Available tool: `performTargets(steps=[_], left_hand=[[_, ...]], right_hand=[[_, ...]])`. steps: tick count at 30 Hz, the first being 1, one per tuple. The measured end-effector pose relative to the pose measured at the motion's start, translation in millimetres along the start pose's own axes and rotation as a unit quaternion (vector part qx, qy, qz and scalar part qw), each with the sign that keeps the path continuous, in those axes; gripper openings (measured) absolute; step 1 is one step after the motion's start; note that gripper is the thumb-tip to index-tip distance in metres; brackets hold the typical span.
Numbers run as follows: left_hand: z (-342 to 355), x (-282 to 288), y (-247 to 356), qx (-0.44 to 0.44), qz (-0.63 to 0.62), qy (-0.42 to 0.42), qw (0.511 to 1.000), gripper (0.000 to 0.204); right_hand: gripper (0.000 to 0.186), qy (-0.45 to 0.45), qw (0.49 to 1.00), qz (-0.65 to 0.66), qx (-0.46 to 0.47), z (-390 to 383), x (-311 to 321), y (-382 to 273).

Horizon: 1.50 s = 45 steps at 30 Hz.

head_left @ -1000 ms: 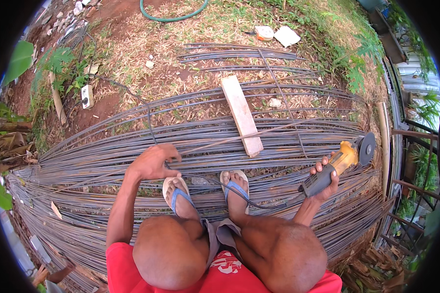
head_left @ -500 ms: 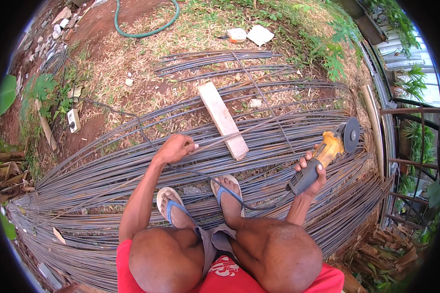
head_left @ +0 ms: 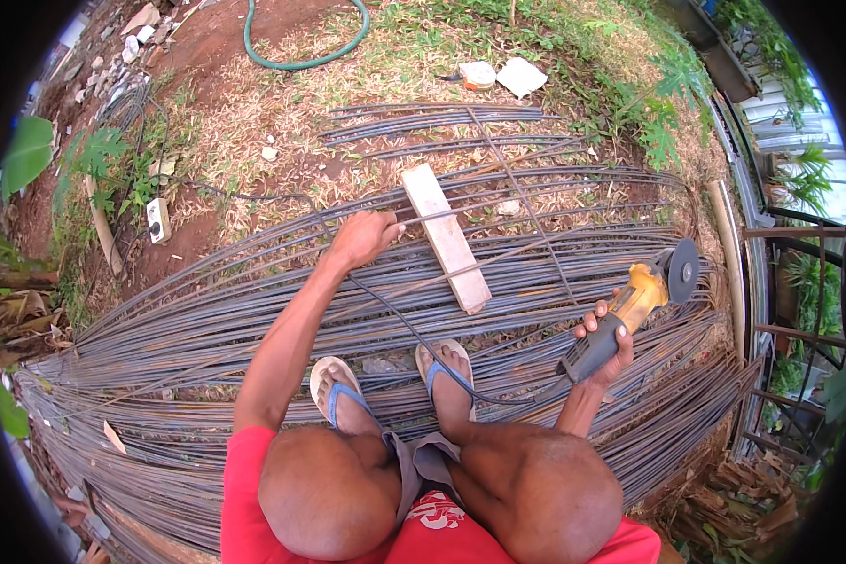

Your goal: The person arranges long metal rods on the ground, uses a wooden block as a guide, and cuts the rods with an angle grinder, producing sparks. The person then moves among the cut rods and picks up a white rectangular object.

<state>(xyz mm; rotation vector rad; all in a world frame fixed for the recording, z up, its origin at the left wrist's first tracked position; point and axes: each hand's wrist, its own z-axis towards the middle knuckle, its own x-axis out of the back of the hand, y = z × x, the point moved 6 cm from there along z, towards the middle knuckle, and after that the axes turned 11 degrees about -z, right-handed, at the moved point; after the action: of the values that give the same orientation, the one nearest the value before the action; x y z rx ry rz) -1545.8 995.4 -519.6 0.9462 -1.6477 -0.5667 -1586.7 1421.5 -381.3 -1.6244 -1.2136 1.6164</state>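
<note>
Grinder held right, over the bundled rods: right hand wrapped round its body, disc well apart from the left hand, presumably for safety. Left fingers look closed on a steel rod crossing the plank, probably its prop.

Dull metal, raw wood, matt plastic

Rods: metal — dull, patchily rusted. Plank: bare wood, matt, unpainted. Grinder: smooth, plastic-looking body, matt overall. Shirt: matt cloth. Hose: smooth, plastic-looking — slight sheen.
</note>
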Motion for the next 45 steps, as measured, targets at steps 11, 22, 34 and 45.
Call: performTargets(steps=[11, 22, 34, 45], left_hand=[[-120, -27, 32, -0.088, 0.19, -0.068, 0.975, 0.03], [-101, -46, 45, -0.205, 0.224, -0.03, 0.952, 0.007], [-73, -72, 77, -0.178, 0.133, -0.039, 0.974, 0.037], [-171, 12, -13, -0.064, 0.197, 0.161, 0.965, 0.081]], right_hand=[[0.075, 0.035, 0.999, -0.023, -0.011, -3, 9, 2], [0.076, 0.023, 1.0, -0.001, 0.004, -2, 12, -5], [0.075, 0.019, 1.0, -0.001, -0.001, 2, 17, 0], [0.075, -0.066, 0.996, -0.011, -0.056, 5, 32, 13]])
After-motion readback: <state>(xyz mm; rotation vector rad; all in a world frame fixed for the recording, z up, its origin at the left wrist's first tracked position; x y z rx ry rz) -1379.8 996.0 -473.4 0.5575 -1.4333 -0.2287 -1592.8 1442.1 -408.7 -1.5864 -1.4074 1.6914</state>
